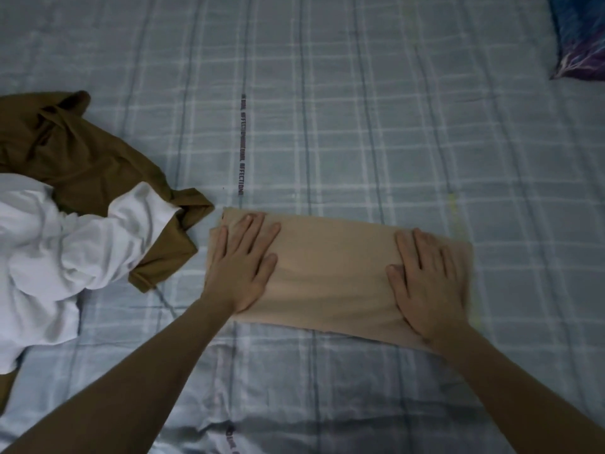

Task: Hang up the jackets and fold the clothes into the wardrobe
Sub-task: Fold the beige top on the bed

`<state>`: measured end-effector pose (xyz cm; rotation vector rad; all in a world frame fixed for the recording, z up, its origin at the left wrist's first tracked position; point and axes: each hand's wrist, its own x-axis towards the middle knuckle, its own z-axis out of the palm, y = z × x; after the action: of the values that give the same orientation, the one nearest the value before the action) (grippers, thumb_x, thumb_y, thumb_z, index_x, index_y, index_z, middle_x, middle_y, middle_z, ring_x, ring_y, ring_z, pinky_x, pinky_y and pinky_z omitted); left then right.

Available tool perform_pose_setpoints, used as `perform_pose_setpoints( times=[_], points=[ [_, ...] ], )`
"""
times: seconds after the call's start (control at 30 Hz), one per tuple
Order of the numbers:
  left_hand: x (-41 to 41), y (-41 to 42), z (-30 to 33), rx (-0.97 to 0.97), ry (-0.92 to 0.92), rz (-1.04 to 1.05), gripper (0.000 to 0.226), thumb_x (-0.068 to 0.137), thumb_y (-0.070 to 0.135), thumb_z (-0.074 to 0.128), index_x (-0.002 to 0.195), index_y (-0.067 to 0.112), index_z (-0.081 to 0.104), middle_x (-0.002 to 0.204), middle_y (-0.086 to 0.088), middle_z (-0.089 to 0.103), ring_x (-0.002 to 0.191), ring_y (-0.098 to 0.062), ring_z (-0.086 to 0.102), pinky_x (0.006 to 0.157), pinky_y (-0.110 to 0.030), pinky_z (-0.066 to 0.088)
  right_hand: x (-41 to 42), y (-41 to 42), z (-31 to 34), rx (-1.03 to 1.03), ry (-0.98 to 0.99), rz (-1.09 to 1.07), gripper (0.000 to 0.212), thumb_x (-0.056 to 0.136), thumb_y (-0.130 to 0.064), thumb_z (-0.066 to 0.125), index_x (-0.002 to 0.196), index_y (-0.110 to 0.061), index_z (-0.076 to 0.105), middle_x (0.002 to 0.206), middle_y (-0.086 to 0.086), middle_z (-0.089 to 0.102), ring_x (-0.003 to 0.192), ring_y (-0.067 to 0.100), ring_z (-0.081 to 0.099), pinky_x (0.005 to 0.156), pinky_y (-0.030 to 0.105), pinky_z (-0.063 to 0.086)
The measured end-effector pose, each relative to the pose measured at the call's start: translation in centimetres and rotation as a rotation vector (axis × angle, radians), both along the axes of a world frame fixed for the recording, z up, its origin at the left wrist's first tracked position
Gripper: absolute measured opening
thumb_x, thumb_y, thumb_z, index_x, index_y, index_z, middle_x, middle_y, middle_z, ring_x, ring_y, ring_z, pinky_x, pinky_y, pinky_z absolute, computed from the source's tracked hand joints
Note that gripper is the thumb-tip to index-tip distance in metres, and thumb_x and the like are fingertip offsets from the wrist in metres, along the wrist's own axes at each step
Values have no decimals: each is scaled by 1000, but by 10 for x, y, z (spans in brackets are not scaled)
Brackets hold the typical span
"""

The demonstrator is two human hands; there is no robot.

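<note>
A beige garment (334,270) lies folded into a long flat rectangle on the bed, in the middle of the head view. My left hand (244,263) rests flat on its left end, fingers spread. My right hand (425,286) lies flat on its right end, fingers spread too. Neither hand grips the cloth. To the left, a crumpled olive-brown garment (82,158) lies on the bed, and a crumpled white garment (49,257) lies partly on top of it.
The bed is covered by a pale blue checked sheet (360,126) that fills the view. A dark blue and purple patterned pillow (579,37) sits at the far right corner.
</note>
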<state>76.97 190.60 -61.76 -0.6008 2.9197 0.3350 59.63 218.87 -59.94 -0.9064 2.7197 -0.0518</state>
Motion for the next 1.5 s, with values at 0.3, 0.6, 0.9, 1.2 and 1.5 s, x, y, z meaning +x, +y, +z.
perform_pose_setpoints(
  times=[0.3,0.6,0.9,1.2,1.5],
  points=[
    [41,37,26,175,302,344,37,96,40,35,121,24,55,128,1,50,117,-20,43,98,-44,32,-5,-105,44,-12,-149,155,65,83,-30,57,142,-9,38,148,12,39,138,26,33,117,45,14],
    [70,104,34,492,459,1042,13,89,25,63,86,19,52,83,1,55,80,-19,53,71,-35,42,-26,-164,43,100,-313,300,54,82,-53,60,124,-21,49,117,5,47,112,27,46,93,41,42],
    [-7,-24,42,631,249,948,88,69,50,78,135,3,44,132,-13,48,117,-29,50,96,-45,47,44,-116,15,-198,135,-67,59,86,-35,38,141,-14,41,147,17,37,134,35,35,108,63,19],
    [-27,-52,96,1033,-98,896,73,66,36,84,128,8,56,116,-3,63,99,-18,62,79,-28,53,53,-92,-7,-68,49,-21,61,92,-43,31,148,-19,35,153,10,35,141,27,32,116,54,13],
    [-96,65,192,1133,-38,404,32,79,33,74,100,9,67,88,-6,74,84,-21,72,76,-38,58,36,-60,102,-1259,-957,-696,33,95,-35,44,105,-13,67,105,6,71,94,17,68,84,32,54]
  ],
)
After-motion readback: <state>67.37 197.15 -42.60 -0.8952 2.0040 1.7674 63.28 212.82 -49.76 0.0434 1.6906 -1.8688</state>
